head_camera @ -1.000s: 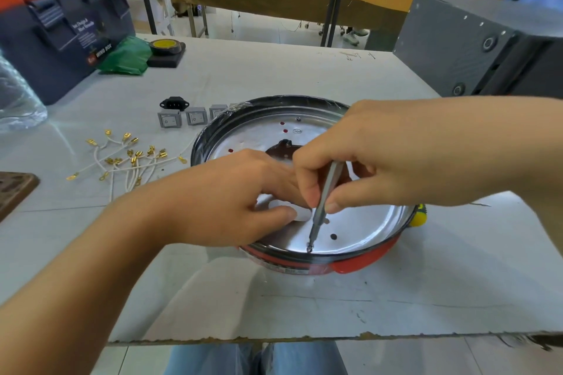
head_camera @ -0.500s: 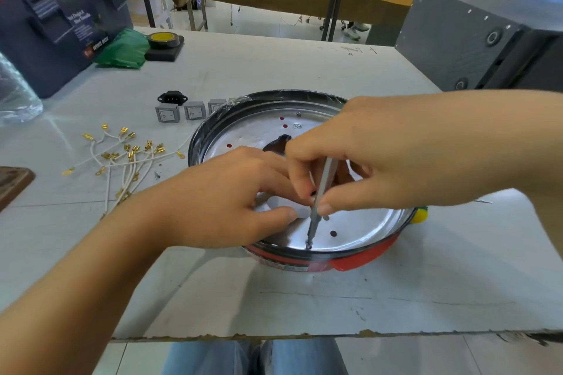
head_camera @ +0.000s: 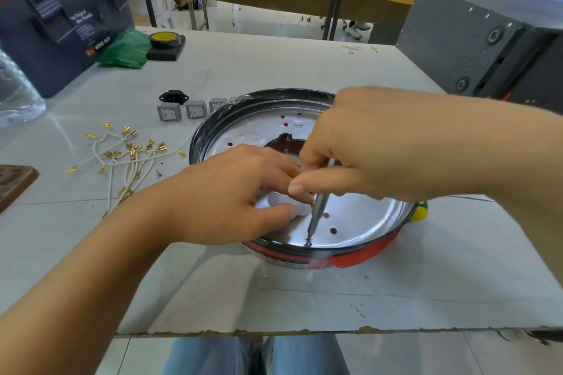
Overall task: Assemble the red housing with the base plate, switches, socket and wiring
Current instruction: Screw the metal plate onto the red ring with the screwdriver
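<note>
The red housing (head_camera: 359, 256) lies in the middle of the table with the shiny metal base plate (head_camera: 359, 222) set inside its black rim. My right hand (head_camera: 374, 143) grips a slim screwdriver (head_camera: 316, 216) whose tip sits on a screw (head_camera: 308, 243) at the plate's near edge. My left hand (head_camera: 231, 195) rests flat on the plate, fingers beside the screwdriver shaft. Grey rocker switches (head_camera: 169, 113) and a black socket (head_camera: 173, 97) lie left of the housing. White wires with gold terminals (head_camera: 128, 158) are spread further left.
A dark toolbox with orange lid (head_camera: 58, 18) stands far left, with a green bag (head_camera: 125, 49) and a tape roll (head_camera: 164, 38) beside it. A grey machine box (head_camera: 475, 39) is at the far right. A loose screw (head_camera: 158, 173) lies near the wires. The table's front edge (head_camera: 304, 330) is close.
Both hands stay on the plate and the screwdriver tip remains on the same screw. The right fingers have shifted slightly on the shaft.
</note>
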Demonstrator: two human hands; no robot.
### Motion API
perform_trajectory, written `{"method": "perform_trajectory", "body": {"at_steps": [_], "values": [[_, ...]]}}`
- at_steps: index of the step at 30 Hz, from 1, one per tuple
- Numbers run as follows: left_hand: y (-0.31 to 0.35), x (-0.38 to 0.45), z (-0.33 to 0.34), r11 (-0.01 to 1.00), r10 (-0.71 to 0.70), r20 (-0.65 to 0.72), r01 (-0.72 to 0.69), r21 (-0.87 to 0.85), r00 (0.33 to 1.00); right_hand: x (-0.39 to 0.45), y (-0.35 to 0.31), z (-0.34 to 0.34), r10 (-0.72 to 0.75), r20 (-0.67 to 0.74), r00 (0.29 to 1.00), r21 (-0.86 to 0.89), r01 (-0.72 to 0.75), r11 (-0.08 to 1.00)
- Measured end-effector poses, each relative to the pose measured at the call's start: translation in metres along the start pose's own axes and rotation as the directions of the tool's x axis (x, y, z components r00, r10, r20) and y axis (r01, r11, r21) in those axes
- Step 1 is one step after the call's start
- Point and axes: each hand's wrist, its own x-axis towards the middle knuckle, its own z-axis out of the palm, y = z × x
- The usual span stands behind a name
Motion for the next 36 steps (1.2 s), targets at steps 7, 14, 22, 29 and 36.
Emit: {"method": "perform_trajectory", "body": {"at_steps": [7,14,22,29,36], "values": [[0.002,-0.001,-0.001,1.000,-0.002,0.001,0.002,-0.019,1.000,-0.010,-0.007,-0.003,0.042,-0.030,0.999,0.263,-0.033,0.964],[-0.001,-0.001,0.000,1.000,-0.008,0.012,0.008,-0.015,1.000,-0.003,-0.001,-0.004,-0.036,0.030,0.999,0.108,0.032,0.994],[0.003,-0.001,-0.001,1.000,-0.026,0.013,0.026,0.009,1.000,0.004,0.005,0.007,-0.030,0.001,1.000,0.026,0.030,0.999],[0.003,-0.002,-0.002,0.999,-0.045,0.031,0.045,-0.001,0.998,-0.004,0.001,-0.003,-0.024,0.015,1.000,0.222,0.020,0.975],[-0.001,-0.001,0.001,0.999,-0.037,-0.003,0.038,0.029,0.999,0.005,0.008,0.002,-0.077,-0.069,0.995,-0.095,0.071,0.993]]}}
